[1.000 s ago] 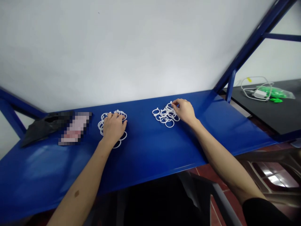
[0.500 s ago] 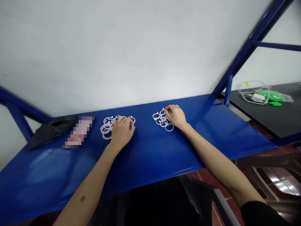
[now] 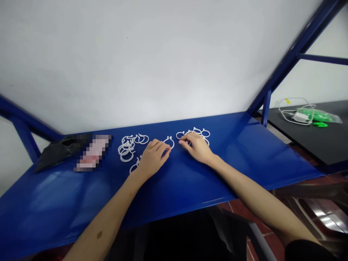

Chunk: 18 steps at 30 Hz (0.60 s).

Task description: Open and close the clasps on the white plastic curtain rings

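Observation:
My left hand (image 3: 153,157) is in the middle of the blue table, its thumb and fingers closed on the edge of a white open ring (image 3: 173,142) with small knobbed ends. A heap of similar white rings (image 3: 126,148) lies to its left, and another ring (image 3: 133,168) is partly hidden behind the wrist. My right hand (image 3: 198,148) hovers low over the right-hand group of white rings (image 3: 206,133), covering some of them. Its thumb and forefinger are apart, with nothing visible gripped between them.
The blue tabletop (image 3: 174,188) meets a pale wall. A black bag (image 3: 58,152) and a blurred pink packet (image 3: 94,152) lie at the left. On a dark table to the right are a white cable with charger (image 3: 300,116) and green items in clear plastic (image 3: 320,115). Blue metal braces flank the table.
My left hand has moved right from the left heap, and a ring now shows at its fingertips. My right hand has shifted slightly left and down; its thumb and forefinger have parted.

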Available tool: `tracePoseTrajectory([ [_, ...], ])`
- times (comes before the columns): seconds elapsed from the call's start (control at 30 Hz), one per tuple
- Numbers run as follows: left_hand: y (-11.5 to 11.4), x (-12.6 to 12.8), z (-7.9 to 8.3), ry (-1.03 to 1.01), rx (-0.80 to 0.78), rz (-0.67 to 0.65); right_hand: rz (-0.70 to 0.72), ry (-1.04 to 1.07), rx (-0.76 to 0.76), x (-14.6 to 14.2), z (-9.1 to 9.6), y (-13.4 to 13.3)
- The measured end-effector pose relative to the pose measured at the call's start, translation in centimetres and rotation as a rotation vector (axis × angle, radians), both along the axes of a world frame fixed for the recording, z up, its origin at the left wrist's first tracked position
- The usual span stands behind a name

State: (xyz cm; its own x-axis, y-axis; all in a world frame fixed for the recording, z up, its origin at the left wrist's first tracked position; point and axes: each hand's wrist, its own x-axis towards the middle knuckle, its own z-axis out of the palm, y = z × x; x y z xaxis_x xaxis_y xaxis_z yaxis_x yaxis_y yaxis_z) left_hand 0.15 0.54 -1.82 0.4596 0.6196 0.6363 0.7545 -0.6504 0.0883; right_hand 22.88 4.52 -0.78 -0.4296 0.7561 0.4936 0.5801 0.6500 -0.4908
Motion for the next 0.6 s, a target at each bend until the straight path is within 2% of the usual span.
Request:
tracePoseTrajectory([
  [0.13,-0.3,0.4,-0.1,0.002,0.063,-0.04,0.119,0.153,-0.213,-1.5,-0.3,-1.6],
  [0.3,-0.4,0.7,-0.4,0.057,0.034,-0.089,0.154,0.315,-0.323,-1.8,-0.7,-2.0],
  [0.37,-0.7,1.1,-0.5,0.031,0.026,-0.099,0.17,0.348,-0.311,-1.7,-0.8,-1.8],
  [0.47,-0.9,1.6,-0.4,-0.183,0.009,-0.036,0.176,0.341,-0.233,-1.4,-0.7,-1.8],
  [0.53,-0.9,1.7,-0.3,-0.368,-0.055,0.045,0.178,0.322,-0.186,-1.3,-0.6,-1.8],
  [0.6,-0.6,1.6,-0.2,-0.467,-0.172,0.074,0.189,0.312,-0.157,-1.2,-0.5,-1.8],
])
